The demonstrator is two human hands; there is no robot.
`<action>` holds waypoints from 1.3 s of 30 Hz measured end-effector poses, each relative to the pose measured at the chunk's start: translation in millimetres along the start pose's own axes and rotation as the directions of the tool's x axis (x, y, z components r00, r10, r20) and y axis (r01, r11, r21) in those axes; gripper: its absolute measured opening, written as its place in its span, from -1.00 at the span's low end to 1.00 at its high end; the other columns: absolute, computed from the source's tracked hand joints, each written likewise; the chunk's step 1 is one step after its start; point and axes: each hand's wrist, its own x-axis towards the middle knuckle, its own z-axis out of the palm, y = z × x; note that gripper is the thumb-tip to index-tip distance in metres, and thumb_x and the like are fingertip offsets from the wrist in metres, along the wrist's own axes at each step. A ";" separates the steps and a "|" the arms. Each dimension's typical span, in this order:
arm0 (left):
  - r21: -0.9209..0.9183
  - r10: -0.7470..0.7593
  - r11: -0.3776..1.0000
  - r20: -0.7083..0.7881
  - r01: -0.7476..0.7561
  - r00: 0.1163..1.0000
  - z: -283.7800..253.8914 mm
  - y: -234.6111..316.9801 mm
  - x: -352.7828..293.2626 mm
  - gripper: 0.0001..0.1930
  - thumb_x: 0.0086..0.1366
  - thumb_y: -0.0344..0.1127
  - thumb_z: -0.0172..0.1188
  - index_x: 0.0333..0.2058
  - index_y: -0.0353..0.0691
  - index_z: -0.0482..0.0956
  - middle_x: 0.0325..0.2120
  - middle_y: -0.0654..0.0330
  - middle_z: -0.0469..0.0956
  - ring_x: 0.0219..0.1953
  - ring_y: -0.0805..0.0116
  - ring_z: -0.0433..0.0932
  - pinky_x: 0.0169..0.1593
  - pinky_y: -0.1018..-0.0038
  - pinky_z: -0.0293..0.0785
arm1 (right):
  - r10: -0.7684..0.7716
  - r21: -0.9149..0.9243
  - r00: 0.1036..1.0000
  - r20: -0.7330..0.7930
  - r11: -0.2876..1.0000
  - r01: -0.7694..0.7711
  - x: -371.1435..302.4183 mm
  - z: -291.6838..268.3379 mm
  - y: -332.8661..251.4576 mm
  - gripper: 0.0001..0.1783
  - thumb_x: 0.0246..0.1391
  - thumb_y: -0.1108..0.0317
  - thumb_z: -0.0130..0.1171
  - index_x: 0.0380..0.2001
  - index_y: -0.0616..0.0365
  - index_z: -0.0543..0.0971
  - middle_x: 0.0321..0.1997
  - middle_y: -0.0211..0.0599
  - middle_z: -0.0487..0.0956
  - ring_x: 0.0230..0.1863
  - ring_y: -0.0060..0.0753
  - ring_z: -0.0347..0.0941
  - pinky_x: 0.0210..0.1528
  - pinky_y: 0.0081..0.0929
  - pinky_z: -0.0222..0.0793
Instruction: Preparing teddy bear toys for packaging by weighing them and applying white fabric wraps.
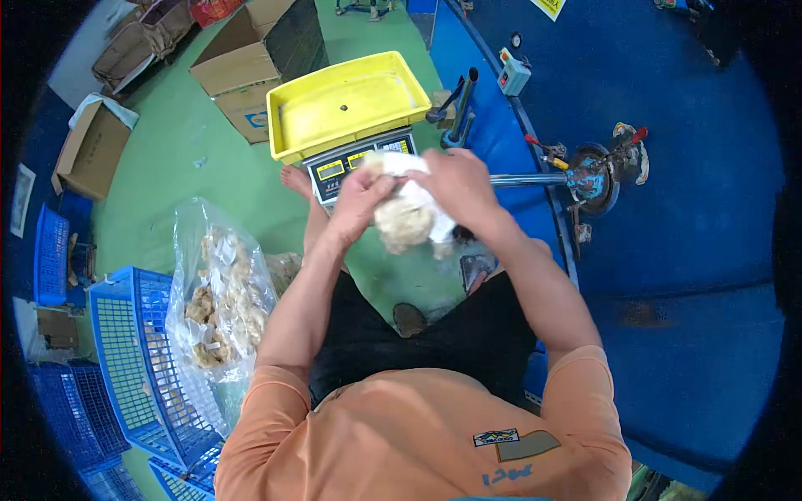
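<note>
Between my hands, in front of the scale, hangs a cream, fluffy bundle (404, 224), blurred by motion; I cannot tell if it is hair or fibre. A white strip (404, 164), perhaps paper or cloth, runs along its top and down one side. My left hand (359, 202) is closed on the left end of the strip, above the fluff. My right hand (461, 185) pinches the strip's right part, its fingertips near the left ones. Just beyond both hands is a digital scale (321, 189) bearing a yellow tray (355, 127), in which a small dark spot shows.
At the left, a clear plastic bag (188, 230) of similar bundles leans by a blue basket (134, 351). Cardboard boxes (242, 79) stand on the green floor. To the right, a blue surface (668, 225) carries a metal clamp-like fixture (595, 179) with a rod pointing toward me.
</note>
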 end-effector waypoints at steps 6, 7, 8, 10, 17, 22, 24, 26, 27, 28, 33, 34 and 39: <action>0.169 0.049 0.979 0.335 -0.112 0.941 27.8 -4.5 14.9 -0.65 0.37 -0.42 0.13 0.12 -0.26 0.46 0.00 0.12 0.54 -0.03 0.38 0.49 0.10 0.49 0.43 | 0.350 -0.093 0.931 0.107 0.935 -0.341 -26.9 -26.7 74.8 -0.59 0.18 0.00 0.14 -0.35 0.20 0.52 -0.51 -0.09 0.55 -0.43 0.06 0.46 -0.32 -0.09 0.38; 0.142 0.063 0.983 0.335 -0.117 0.940 27.2 -7.8 12.3 -0.64 0.39 -0.40 0.12 0.13 -0.26 0.45 0.01 0.13 0.52 -0.02 0.38 0.49 0.10 0.49 0.42 | 0.393 -0.105 0.906 0.158 0.919 -0.380 -24.1 -32.0 71.1 -0.60 0.15 0.01 0.17 -0.31 0.19 0.52 -0.45 -0.12 0.57 -0.38 0.02 0.47 -0.25 -0.11 0.38; 0.114 0.078 0.986 0.337 -0.122 0.938 27.7 -12.1 9.5 -0.64 0.40 -0.38 0.10 0.15 -0.26 0.43 0.02 0.13 0.51 -0.02 0.38 0.48 0.11 0.49 0.42 | 0.393 -0.108 0.906 0.155 0.919 -0.380 -22.8 -31.2 64.5 -0.60 0.15 0.01 0.17 -0.31 0.19 0.52 -0.45 -0.12 0.57 -0.38 0.02 0.47 -0.25 -0.11 0.38; 0.060 0.105 0.989 0.335 -0.133 0.936 28.4 -19.6 4.2 -0.63 0.42 -0.34 0.07 0.17 -0.25 0.41 0.03 0.14 0.49 -0.01 0.38 0.47 0.12 0.48 0.40 | 0.164 0.098 0.957 -0.240 0.985 -0.144 -21.9 -23.1 39.5 -0.61 0.06 0.07 0.24 -0.19 0.13 0.53 -0.22 -0.22 0.60 -0.20 -0.08 0.48 -0.08 -0.14 0.36; -0.040 0.244 0.970 0.139 -0.240 0.960 45.8 -25.2 -7.8 -0.63 0.48 -0.24 -0.03 0.19 -0.19 0.35 -0.06 0.18 0.49 -0.10 0.40 0.47 0.02 0.52 0.41 | 0.196 0.017 0.980 0.019 0.980 -0.196 -57.1 -21.0 64.9 -0.69 0.04 0.22 0.23 -0.16 0.09 0.51 -0.19 -0.34 0.58 -0.09 -0.18 0.48 0.10 -0.23 0.32; -0.188 0.147 0.972 0.020 -0.140 0.989 80.8 -13.8 3.0 -0.69 0.49 -0.19 -0.07 0.10 -0.17 0.39 -0.17 0.22 0.49 -0.24 0.45 0.47 -0.21 0.59 0.44 | 0.040 0.065 0.994 -0.102 0.997 -0.033 -67.1 -16.2 101.6 -0.69 0.07 0.16 0.21 -0.16 0.04 0.51 -0.22 -0.36 0.59 -0.14 -0.18 0.49 0.03 -0.23 0.32; -0.109 0.145 0.982 -0.077 -0.153 0.986 84.8 -8.2 9.4 -0.71 0.49 -0.15 -0.06 0.03 -0.16 0.41 -0.22 0.23 0.49 -0.31 0.48 0.47 -0.33 0.61 0.42 | 0.018 0.071 0.997 -0.070 0.997 -0.013 -60.8 -12.0 89.2 -0.69 0.09 0.13 0.20 -0.16 0.03 0.52 -0.22 -0.37 0.59 -0.16 -0.18 0.49 0.01 -0.24 0.32; -0.067 0.147 0.985 -0.129 -0.157 0.981 85.2 -2.4 9.1 -0.72 0.49 -0.13 -0.06 0.00 -0.15 0.41 -0.25 0.24 0.49 -0.35 0.49 0.47 -0.40 0.62 0.41 | 0.005 0.076 0.998 -0.055 0.997 0.000 -56.2 -9.8 82.0 -0.69 0.09 0.11 0.20 -0.16 0.02 0.52 -0.22 -0.37 0.59 -0.17 -0.18 0.49 -0.01 -0.25 0.32; -0.046 0.134 0.989 -0.147 -0.142 0.980 84.7 1.3 7.5 -0.73 0.48 -0.12 -0.04 -0.02 -0.15 0.41 -0.26 0.24 0.49 -0.37 0.50 0.46 -0.44 0.61 0.39 | -0.016 0.079 0.999 -0.051 0.997 0.020 -54.4 -9.8 79.5 -0.69 0.10 0.10 0.20 -0.17 0.02 0.52 -0.22 -0.36 0.58 -0.16 -0.19 0.48 -0.02 -0.25 0.32; -0.025 0.121 0.992 -0.165 -0.127 0.979 83.9 5.1 5.7 -0.73 0.47 -0.11 -0.02 -0.04 -0.15 0.41 -0.28 0.24 0.48 -0.39 0.50 0.46 -0.48 0.61 0.38 | -0.037 0.081 0.998 -0.047 0.996 0.041 -52.8 -10.1 77.1 -0.69 0.10 0.09 0.20 -0.18 0.02 0.51 -0.22 -0.36 0.58 -0.16 -0.19 0.48 -0.03 -0.26 0.32; -0.143 0.013 0.989 -0.187 -0.040 0.982 71.0 8.2 3.5 -0.77 0.44 -0.15 0.02 -0.11 -0.17 0.41 -0.33 0.22 0.49 -0.44 0.50 0.45 -0.58 0.63 0.32 | -0.092 0.087 0.995 -0.038 0.992 0.095 -42.9 -13.9 57.2 -0.68 0.10 0.06 0.20 -0.21 0.02 0.50 -0.25 -0.34 0.57 -0.16 -0.20 0.46 -0.06 -0.27 0.30; -0.221 -0.028 0.975 -0.172 -0.011 0.985 66.7 6.6 4.0 -0.78 0.44 -0.17 0.03 -0.12 -0.19 0.41 -0.34 0.21 0.49 -0.45 0.50 0.45 -0.58 0.64 0.31 | -0.097 0.087 0.995 -0.038 0.991 0.100 -40.7 -14.6 51.9 -0.68 0.10 0.05 0.20 -0.22 0.02 0.50 -0.26 -0.34 0.56 -0.17 -0.20 0.46 -0.07 -0.27 0.30; -0.551 -0.122 0.827 0.013 0.109 0.992 14.4 -13.0 24.0 -0.74 0.42 -0.20 0.04 -0.04 -0.23 0.42 -0.32 0.16 0.52 -0.39 0.46 0.50 -0.50 0.63 0.40 | -0.058 0.109 0.995 -0.080 0.992 0.067 -21.5 -8.3 21.0 -0.70 0.09 0.08 0.20 -0.23 0.03 0.50 -0.29 -0.30 0.53 -0.18 -0.21 0.44 -0.09 -0.27 0.28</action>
